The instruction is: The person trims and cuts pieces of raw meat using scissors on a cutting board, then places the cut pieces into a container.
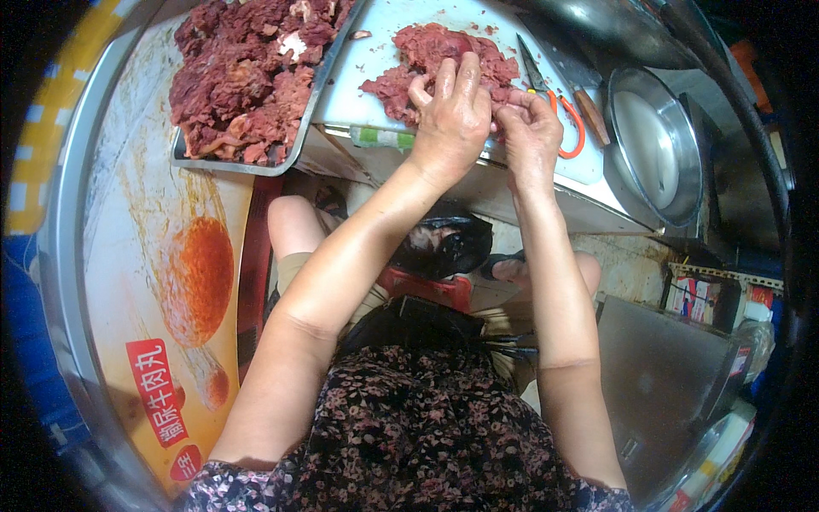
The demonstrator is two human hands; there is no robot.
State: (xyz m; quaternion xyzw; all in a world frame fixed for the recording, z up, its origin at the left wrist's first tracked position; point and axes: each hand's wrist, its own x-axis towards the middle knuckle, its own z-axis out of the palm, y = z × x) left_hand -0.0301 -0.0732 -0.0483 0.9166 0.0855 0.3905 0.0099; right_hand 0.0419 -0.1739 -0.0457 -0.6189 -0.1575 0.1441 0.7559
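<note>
A lump of minced-looking raw red meat [409,48] lies on a white cutting board [349,96]. Spread over its near side is my left hand [453,121], its fingers bent down onto the meat and its thumb hidden. Right beside it, my right hand [532,131] has thumb and fingertips pinched together at the meat's near right edge. A small pink bit shows between the two hands, partly covered by the fingers. Scissors with orange handles [579,131] lie on the board just right of my right hand, blades pointing away.
A metal tray [295,150] heaped with raw meat [246,83] stands at left on a printed tabletop [137,243]. Right of the scissors lies a knife with a wooden handle [591,118]. A steel bowl [652,147] stands beyond it. Below sits a black plastic bag [470,246].
</note>
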